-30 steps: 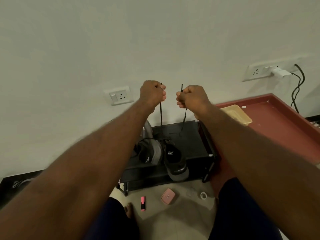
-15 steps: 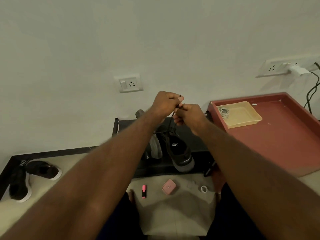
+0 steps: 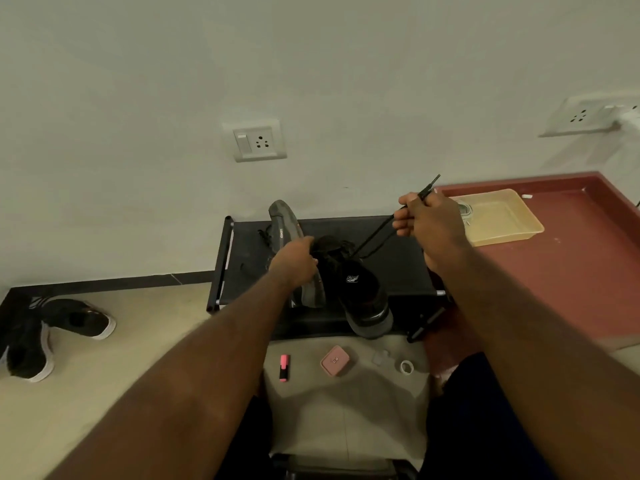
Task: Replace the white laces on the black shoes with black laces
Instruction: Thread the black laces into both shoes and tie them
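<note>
Two hands, held close together half a second ago, are now parted: the shoe (image 3: 358,294) on the rack (image 3: 398,268) is gripped at its collar by the left hand (image 3: 294,261), its black lace (image 3: 375,235) is pinched and pulled taut by the right hand (image 3: 429,220), so tightening is judged underway.

Unreadable lettering on grey shoe sole (image 3: 284,225)
</note>
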`<control>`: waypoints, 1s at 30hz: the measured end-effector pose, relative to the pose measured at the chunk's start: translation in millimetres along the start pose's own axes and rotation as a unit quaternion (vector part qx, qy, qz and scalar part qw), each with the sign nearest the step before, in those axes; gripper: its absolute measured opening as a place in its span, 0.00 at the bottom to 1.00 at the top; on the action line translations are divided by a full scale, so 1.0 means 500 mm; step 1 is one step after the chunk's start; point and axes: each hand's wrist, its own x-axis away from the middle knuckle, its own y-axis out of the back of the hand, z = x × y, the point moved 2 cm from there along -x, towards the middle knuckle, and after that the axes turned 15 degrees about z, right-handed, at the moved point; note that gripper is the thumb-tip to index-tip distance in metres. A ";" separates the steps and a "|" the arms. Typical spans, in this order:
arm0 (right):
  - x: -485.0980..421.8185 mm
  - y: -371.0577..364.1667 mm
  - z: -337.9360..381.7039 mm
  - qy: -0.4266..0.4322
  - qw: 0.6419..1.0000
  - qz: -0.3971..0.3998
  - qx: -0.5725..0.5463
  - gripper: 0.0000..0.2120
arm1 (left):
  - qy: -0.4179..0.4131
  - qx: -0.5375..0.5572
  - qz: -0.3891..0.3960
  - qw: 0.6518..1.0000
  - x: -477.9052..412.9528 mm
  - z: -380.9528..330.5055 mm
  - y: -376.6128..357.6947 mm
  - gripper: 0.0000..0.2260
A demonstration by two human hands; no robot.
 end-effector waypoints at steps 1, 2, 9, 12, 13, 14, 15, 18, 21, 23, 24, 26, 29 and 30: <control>0.001 0.006 -0.004 -0.004 1.000 0.000 -0.004 0.10 | 0.003 -0.012 0.010 1.000 -0.015 0.007 -0.005 0.21; 0.003 0.010 0.000 -0.003 1.000 0.002 -0.008 0.10 | 0.008 -0.031 0.018 0.999 -0.028 0.011 -0.008 0.21; -0.018 0.016 0.052 0.066 0.998 -0.024 0.000 0.10 | 0.075 -0.138 0.022 0.987 -0.097 0.020 -0.013 0.15; -0.023 0.026 0.042 0.062 0.997 -0.035 -0.005 0.10 | 0.064 -0.106 0.007 0.992 -0.117 0.040 -0.013 0.15; -0.024 0.032 0.036 0.056 0.998 -0.040 -0.010 0.09 | 0.055 -0.079 -0.010 0.995 -0.117 0.047 -0.011 0.13; -0.025 0.037 0.034 0.051 0.998 -0.044 -0.019 0.09 | 0.047 -0.061 -0.026 0.997 -0.117 0.053 -0.010 0.12; -0.026 0.042 0.033 0.049 0.997 -0.047 -0.027 0.09 | 0.041 -0.053 -0.033 0.997 -0.113 0.056 -0.008 0.12; -0.028 0.041 0.040 0.056 0.997 -0.043 -0.028 0.09 | 0.057 -0.075 -0.029 0.995 -0.105 0.057 -0.001 0.16; -0.026 0.029 0.054 0.066 0.997 -0.029 -0.026 0.09 | 0.082 -0.085 0.017 0.993 -0.101 0.045 0.007 0.15; -0.025 0.023 0.063 0.056 0.998 -0.009 -0.015 0.09 | 0.088 -0.074 0.021 0.993 -0.099 0.037 0.014 0.16; -0.025 0.022 0.067 0.047 0.999 0.008 -0.007 0.09 | 0.097 -0.053 0.016 0.994 -0.097 0.036 0.019 0.15; -0.022 0.020 0.074 0.030 0.998 0.054 0.011 0.09 | 0.087 0.003 -0.006 0.996 -0.100 0.040 0.025 0.13; -0.017 0.021 0.077 0.013 0.994 0.104 0.041 0.09 | 0.045 0.138 -0.028 0.989 -0.114 0.055 0.033 0.08; -0.015 0.021 0.076 0.009 0.993 0.110 0.046 0.09 | 0.035 0.192 -0.049 0.980 -0.114 0.057 0.039 0.07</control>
